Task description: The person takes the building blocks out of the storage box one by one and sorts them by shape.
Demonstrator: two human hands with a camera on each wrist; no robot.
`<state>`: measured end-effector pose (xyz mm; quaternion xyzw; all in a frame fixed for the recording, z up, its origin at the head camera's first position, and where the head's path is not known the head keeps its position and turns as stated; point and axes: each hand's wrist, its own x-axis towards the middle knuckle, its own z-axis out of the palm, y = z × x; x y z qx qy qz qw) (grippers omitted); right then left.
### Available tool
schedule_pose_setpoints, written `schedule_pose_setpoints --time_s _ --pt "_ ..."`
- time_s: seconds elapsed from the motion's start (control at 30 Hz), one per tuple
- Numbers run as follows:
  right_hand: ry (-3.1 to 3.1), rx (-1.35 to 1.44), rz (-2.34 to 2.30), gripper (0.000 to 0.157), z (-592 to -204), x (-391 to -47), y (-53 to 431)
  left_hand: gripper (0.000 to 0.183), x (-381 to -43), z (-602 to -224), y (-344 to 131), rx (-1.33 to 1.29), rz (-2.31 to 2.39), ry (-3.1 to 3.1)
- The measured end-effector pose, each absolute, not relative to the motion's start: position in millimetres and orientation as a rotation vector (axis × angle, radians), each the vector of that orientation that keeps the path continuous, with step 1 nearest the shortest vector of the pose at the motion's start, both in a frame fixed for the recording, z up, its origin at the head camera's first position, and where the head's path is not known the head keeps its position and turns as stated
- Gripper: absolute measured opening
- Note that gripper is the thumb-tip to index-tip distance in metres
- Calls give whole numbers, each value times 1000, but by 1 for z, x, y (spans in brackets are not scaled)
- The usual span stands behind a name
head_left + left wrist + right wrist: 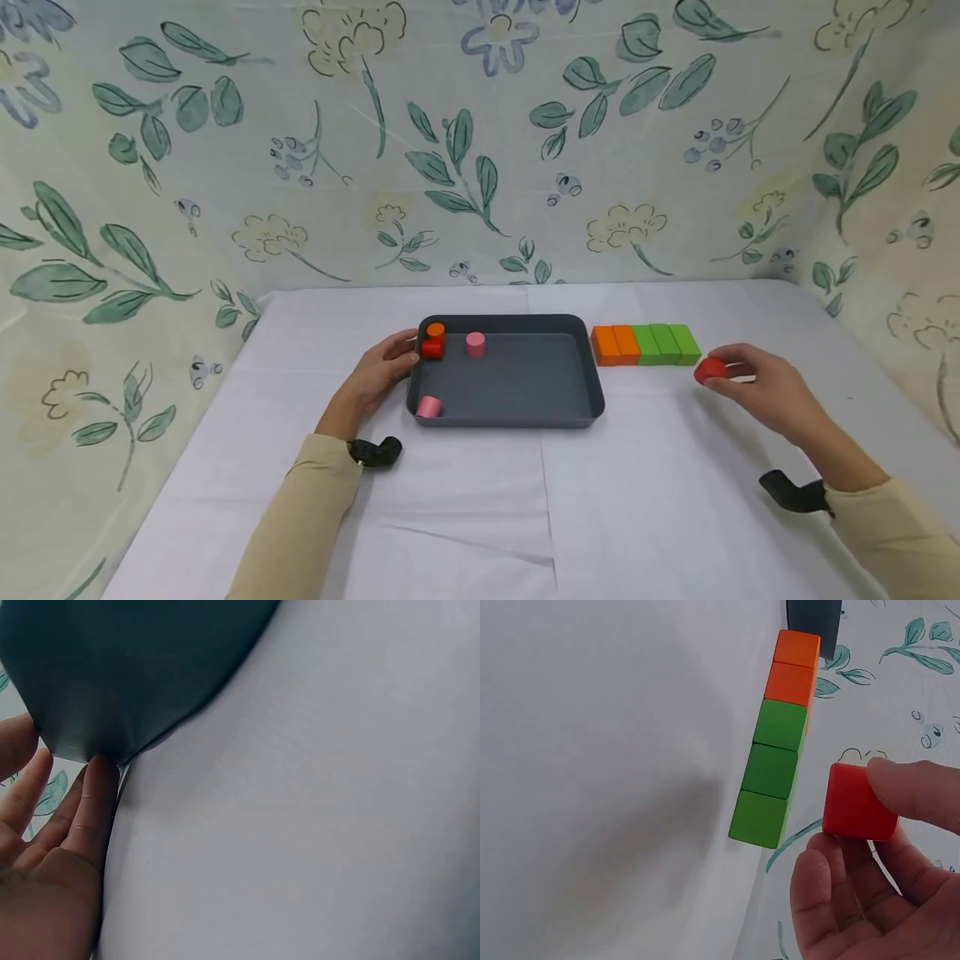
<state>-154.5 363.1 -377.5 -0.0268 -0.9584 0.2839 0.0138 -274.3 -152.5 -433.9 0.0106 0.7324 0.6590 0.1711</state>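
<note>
My right hand (765, 387) pinches a red block (859, 802) between thumb and fingers, held up just right of a row of blocks. That row has two orange blocks (615, 345) and three green blocks (665, 344) side by side. With fairly straight fingers, my left hand (378, 371) touches the left side of a dark grey tray (517, 325). In the left wrist view, its fingertips rest against the tray's outer wall (112, 682). Inside the tray are an orange cylinder (436, 332), a red cylinder (432, 349) and two pink cylinders (476, 344).
A white cloth (480, 508) covers the table, with creases near the front. The row of blocks stands close by the tray's right side. Floral fabric (465, 150) hangs behind the table and along its sides.
</note>
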Motion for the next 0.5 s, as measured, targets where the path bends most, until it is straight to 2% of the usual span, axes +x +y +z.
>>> schedule_pose_setpoints --time_s 0.5 --pt "-3040 -132 1010 51 -395 -164 369 59 -273 -431 -152 19 1863 2076"
